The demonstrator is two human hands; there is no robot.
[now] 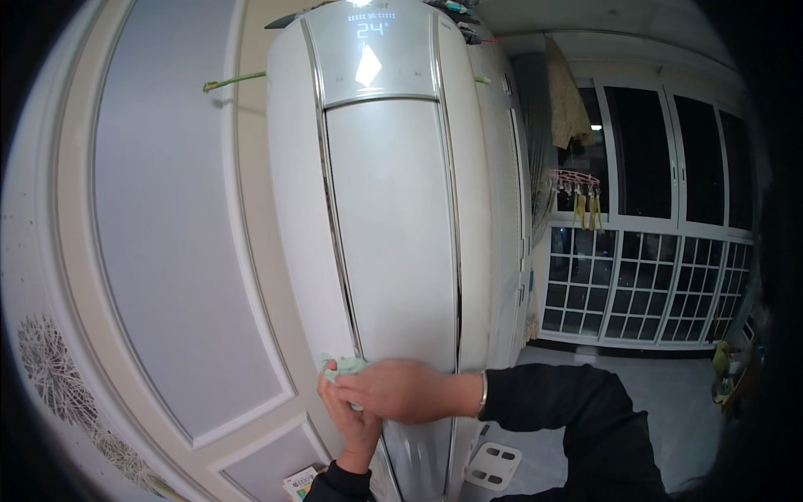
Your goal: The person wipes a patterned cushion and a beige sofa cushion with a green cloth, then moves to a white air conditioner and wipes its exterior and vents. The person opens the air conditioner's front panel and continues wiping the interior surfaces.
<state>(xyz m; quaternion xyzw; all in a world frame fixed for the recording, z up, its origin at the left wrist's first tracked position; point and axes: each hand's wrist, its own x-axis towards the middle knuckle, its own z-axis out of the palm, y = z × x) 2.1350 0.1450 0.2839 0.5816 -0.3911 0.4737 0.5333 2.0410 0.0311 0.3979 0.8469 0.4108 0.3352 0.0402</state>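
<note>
A pale green cloth (345, 366) is bunched between my two hands. My left hand (349, 415) grips it from below, fingers raised at its left side. Across the cloth from the right comes my right hand (401, 390), slightly blurred, with its fingers closed on the cloth and partly covering it. Both hands are in front of a tall white floor-standing air conditioner (395, 232), over the left chrome trim strip (339, 270) of its front panel. Whether the cloth touches the surface is hard to tell. A lit display (373, 30) shows at the unit's top.
A panelled wall (169, 219) stands close on the left, with a green stem (235, 81) jutting beside the unit. Printed booklets (300, 482) lie low at left. A white bathroom scale (494, 466) rests on the floor at right. A pink clip hanger (574, 177) hangs before dark windows (640, 150).
</note>
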